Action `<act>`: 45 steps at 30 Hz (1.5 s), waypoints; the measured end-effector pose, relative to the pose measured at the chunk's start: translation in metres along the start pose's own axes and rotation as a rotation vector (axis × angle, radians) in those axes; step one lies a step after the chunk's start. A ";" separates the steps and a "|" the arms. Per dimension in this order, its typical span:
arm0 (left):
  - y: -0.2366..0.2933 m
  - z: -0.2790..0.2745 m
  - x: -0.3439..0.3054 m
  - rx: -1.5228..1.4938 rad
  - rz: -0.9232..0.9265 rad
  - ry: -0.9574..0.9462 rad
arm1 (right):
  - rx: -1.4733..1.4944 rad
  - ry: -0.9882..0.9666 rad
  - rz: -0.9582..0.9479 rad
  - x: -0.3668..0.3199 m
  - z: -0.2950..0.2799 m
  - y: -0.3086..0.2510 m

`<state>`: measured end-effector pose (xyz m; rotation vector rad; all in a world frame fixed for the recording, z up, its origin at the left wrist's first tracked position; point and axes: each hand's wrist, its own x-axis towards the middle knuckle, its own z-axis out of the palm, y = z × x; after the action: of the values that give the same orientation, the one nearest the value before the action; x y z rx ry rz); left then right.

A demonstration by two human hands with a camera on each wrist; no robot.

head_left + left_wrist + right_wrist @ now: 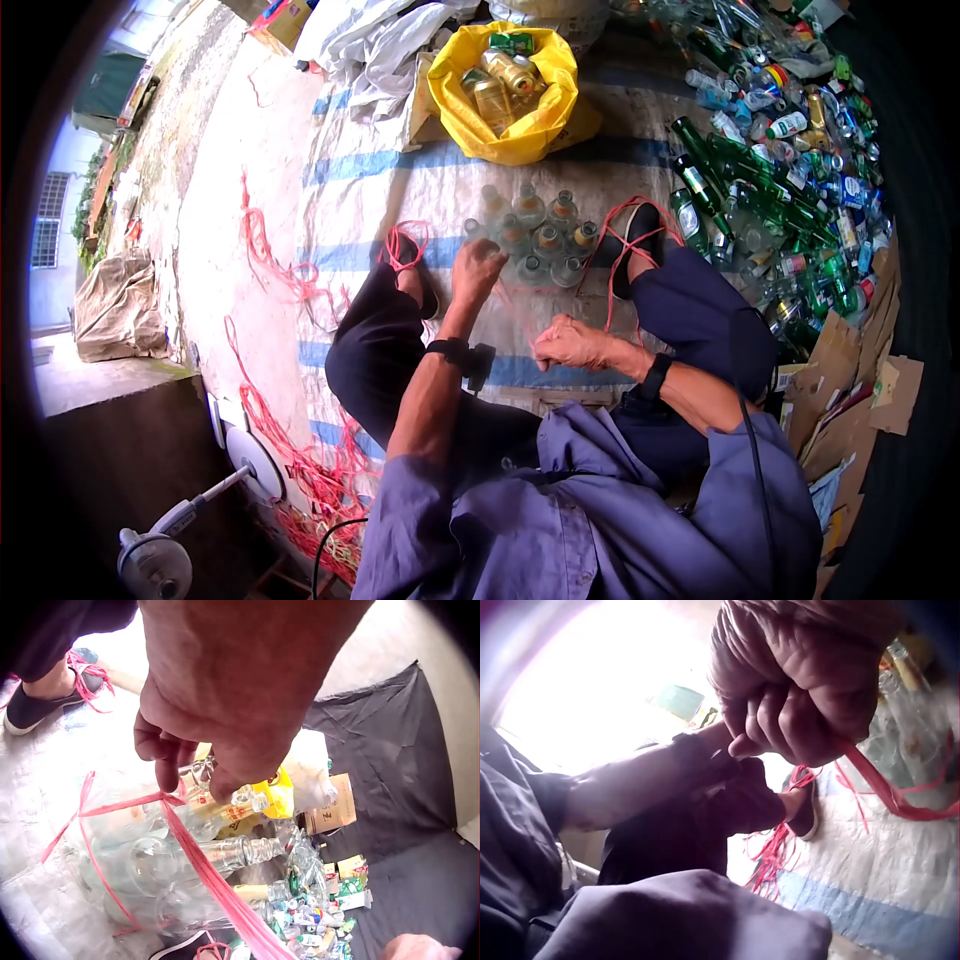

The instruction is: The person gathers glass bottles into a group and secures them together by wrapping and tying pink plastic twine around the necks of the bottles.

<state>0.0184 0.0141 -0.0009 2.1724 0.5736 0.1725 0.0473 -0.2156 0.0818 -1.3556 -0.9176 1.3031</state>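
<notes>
And here's the right hand (570, 343), balled up tight, fingers folded in with no gap showing, and pink twine (214, 877) caught in that grip! Over at its 10 o'clock in the head view, the left hand (478, 268) reaches in with fingers bent and the twine's crossing right by its fingertips; whether this grip pinches the strand or a bottle neck, I cannot tell.

Now the relation that looks to matter most: the clear glass bottles (545, 240) stand in a tight cluster, long axes upright, necks to the top. They're at 2 o'clock from the left hand, just beside it, and at 11 o'clock from the right, farther off. So the left is nearer, no contest! The twine passes around the cluster, and its loose length slants from the left fingers towards the right fist, lying crosswise to those upright bottles.

Wider now, taking the bottles as the centre: the left shoe (428, 293) sits near 8 o'clock, the right shoe (652, 222) at 3, both with pink strands across them. The yellow bag (500, 148) of cans is up at 12, a heap of green bottles and cans (745, 180) sprawls around 2, and everything in that middle stands on a striped sheet (370, 168).
</notes>
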 end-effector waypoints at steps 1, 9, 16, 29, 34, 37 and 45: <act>0.004 -0.002 0.000 -0.039 -0.060 -0.008 | 0.003 0.014 0.093 0.004 0.007 -0.002; -0.008 -0.002 -0.009 -0.225 -0.480 -0.153 | -0.020 0.037 0.168 0.015 0.038 0.010; -0.010 -0.002 -0.045 -0.493 -0.518 -0.246 | -0.129 0.005 0.157 0.015 0.045 0.004; -0.062 -0.050 -0.024 -0.952 -0.661 0.001 | -0.022 0.106 0.376 0.018 0.040 0.030; -0.072 -0.036 -0.019 -0.554 -0.516 0.114 | -0.283 0.195 0.354 0.026 0.029 0.057; -0.077 -0.044 -0.007 -0.862 -0.489 0.101 | -0.463 0.301 0.323 0.026 0.025 0.067; -0.088 -0.034 0.028 -1.083 -0.441 0.059 | -0.430 0.292 0.385 0.030 0.015 0.044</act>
<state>0.0026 0.0975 -0.0508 0.9744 0.7467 0.2350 0.0311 -0.1936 0.0338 -2.0794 -0.7818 1.1765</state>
